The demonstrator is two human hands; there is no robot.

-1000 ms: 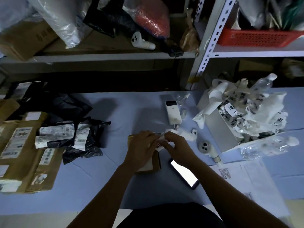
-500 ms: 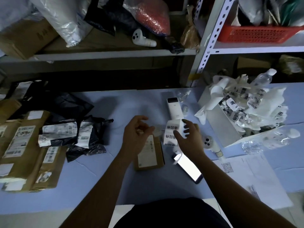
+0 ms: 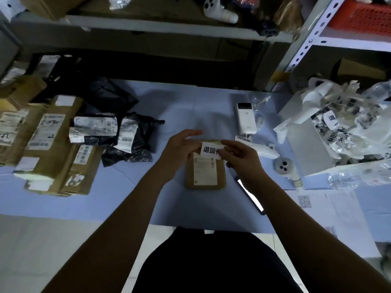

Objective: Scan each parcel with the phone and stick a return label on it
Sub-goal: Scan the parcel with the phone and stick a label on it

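Left hand [image 3: 182, 149] and right hand [image 3: 240, 160] pinch the return label [image 3: 209, 150] between them. Parcel [image 3: 205, 175] sits just under the grip, with the phone [image 3: 251, 198] to its right.

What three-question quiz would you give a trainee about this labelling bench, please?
1. True or false: the left hand and right hand both hold the return label.
2. Where is the phone? A) in the left hand; B) on the table, screen lit, right of the small brown parcel; C) out of sight.
3. Fill in: the black bags lie to that parcel's ____.
Key: 1 true; 2 B; 3 left.
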